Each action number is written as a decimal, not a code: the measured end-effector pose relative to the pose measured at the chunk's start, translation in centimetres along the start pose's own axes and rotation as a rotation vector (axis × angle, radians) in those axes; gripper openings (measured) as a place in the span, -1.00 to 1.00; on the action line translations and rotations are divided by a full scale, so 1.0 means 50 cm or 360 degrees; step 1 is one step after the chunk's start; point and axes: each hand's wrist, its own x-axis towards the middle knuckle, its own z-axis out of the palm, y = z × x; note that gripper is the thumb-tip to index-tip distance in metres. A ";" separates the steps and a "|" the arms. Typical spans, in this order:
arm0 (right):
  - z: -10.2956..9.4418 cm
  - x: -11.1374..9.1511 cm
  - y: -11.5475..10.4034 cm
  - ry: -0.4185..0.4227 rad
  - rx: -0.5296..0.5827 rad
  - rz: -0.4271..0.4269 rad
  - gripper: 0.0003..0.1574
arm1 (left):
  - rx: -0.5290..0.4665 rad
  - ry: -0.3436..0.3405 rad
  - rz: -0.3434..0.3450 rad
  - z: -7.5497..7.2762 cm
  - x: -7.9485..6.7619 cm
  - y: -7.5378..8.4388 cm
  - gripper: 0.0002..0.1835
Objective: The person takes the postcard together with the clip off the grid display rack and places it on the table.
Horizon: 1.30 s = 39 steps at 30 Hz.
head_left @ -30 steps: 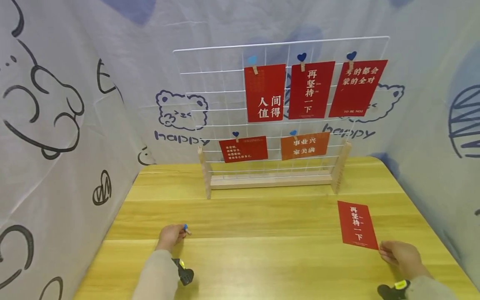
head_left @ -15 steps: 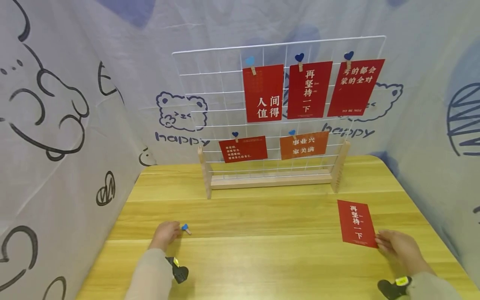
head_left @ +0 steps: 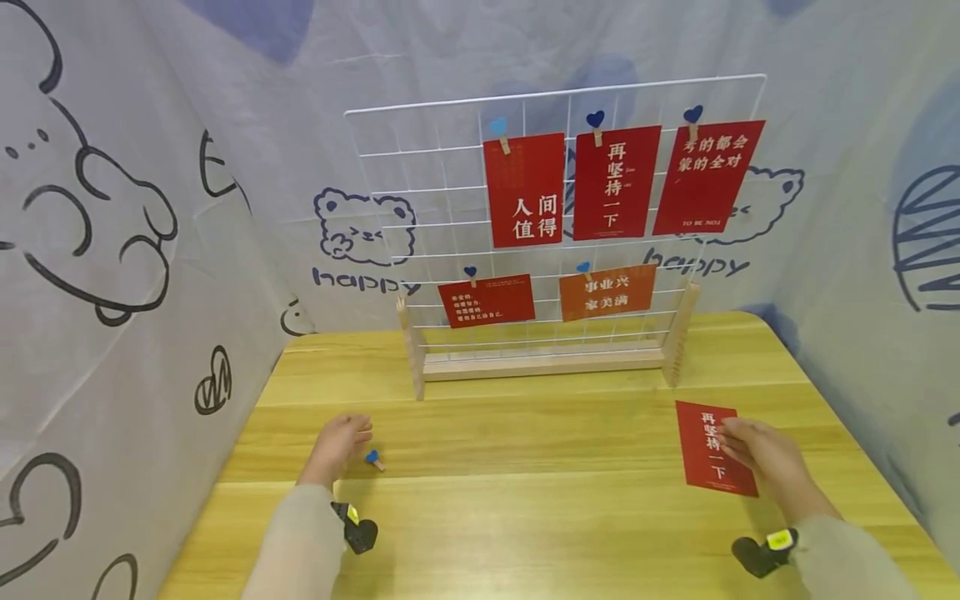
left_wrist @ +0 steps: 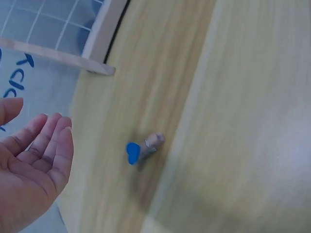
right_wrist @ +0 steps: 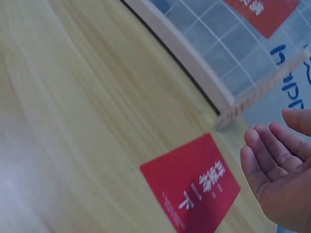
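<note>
My left hand (head_left: 339, 443) hovers over the left of the table, palm empty and fingers relaxed. Just to its right lies a small wooden clothespin with a blue heart (head_left: 372, 457); the left wrist view shows this clothespin (left_wrist: 132, 153) apart from the fingers. On the right, a red card with white characters (head_left: 699, 468) lies on the tabletop. My right hand (head_left: 767, 457) is above that card and covers part of it in the head view. The right wrist view shows the hand (right_wrist: 277, 170) with nothing in it, beside the card (right_wrist: 192, 182).
A white wire grid rack (head_left: 450, 242) on a wooden base (head_left: 543, 364) stands at the back of the table (head_left: 480, 500). Three red cards hang in its top row, a red card (head_left: 487, 302) and an orange card (head_left: 607, 293) below, all by heart clothespins. Printed cloth (head_left: 225, 108) encloses the table.
My left hand has let go of the blue-heart clothespin and lifted away from it. My right hand has let go of the red card's corner and moved up and left over it.
</note>
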 end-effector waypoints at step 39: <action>0.250 -0.024 -0.330 -0.0293 0.0405 -0.0310 -0.79 | -0.0209 -0.0091 0.0508 0.023 0.001 0.273 -0.55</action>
